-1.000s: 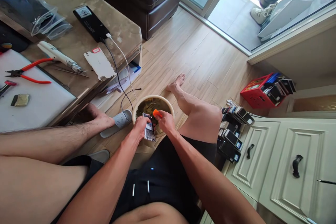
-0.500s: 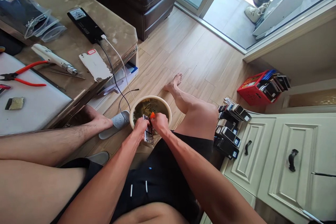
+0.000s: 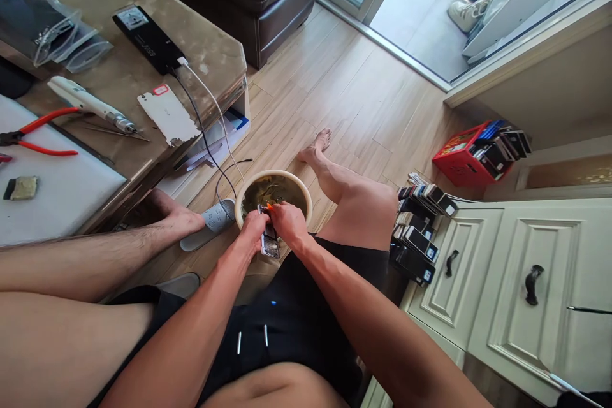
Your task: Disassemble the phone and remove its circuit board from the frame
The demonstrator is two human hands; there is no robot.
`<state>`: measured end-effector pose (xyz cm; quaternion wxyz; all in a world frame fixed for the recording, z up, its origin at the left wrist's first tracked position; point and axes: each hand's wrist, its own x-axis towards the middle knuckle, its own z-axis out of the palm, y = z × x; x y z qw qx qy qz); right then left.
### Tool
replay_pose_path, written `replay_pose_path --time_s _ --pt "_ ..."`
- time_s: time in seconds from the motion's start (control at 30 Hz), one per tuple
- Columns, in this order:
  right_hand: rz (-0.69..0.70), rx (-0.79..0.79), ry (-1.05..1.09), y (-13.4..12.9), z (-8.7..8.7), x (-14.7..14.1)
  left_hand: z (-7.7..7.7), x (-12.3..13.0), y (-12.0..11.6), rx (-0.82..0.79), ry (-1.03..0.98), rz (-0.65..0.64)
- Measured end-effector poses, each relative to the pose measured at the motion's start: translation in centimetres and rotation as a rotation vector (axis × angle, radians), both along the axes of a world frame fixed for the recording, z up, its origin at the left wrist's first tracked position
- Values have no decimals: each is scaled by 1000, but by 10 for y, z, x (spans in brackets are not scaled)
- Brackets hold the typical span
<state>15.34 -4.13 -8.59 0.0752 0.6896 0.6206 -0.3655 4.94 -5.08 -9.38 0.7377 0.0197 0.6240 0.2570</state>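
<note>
My left hand (image 3: 254,228) is closed round the left edge of an opened phone (image 3: 270,246), whose inner parts face up. In my right hand (image 3: 288,220) is a small orange tool (image 3: 269,207), its tip against the upper part of the phone; the fingers cover most of it. Both hands are together over the near rim of a cream bucket (image 3: 310,207), which has dark pieces inside.
On the table at left lie red-handled pliers (image 3: 48,152), a white pen-like tool (image 3: 90,104), a white panel (image 3: 167,115) and a black power bank (image 3: 148,40) with cables. Stacked phones (image 3: 415,245) and a red crate (image 3: 459,156) stand at right.
The orange tool and my right hand have shifted slightly left and up, lower over the phone, and less of the orange shows. My left hand still grips the phone.
</note>
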Motion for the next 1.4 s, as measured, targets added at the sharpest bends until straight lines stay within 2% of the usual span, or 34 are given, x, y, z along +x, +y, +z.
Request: replay_pose_path --time_s 0.13,0.23,0.37,0.53,0.77,0.87,0.97,1.13,1.27,1.4 --pt "-68 -99 -88 9 -14 5 5 3 -2 29 7 -9" --pt "-84 -111 -96 15 -18 18 8 -1 2 31 20 -7" --pt "-41 -44 -49 11 -6 28 8 -7 6 4 27 -7" --pt "49 26 2 1 9 22 3 -10 6 6 10 -12" --pt "107 34 8 -4 3 8 -6 -7 4 26 26 2" --pt "59 21 8 -4 -2 2 -9 -6 3 20 34 3" --pt "-67 -17 -9 0 -7 3 -8 -6 3 19 16 9" --pt "-255 -39 95 9 -3 27 3 -13 1 27 -54 14" --pt "-270 -11 241 10 3 45 14 -20 0 67 -117 11" --pt "-254 -18 373 14 -2 45 22 -26 1 107 -168 -2"
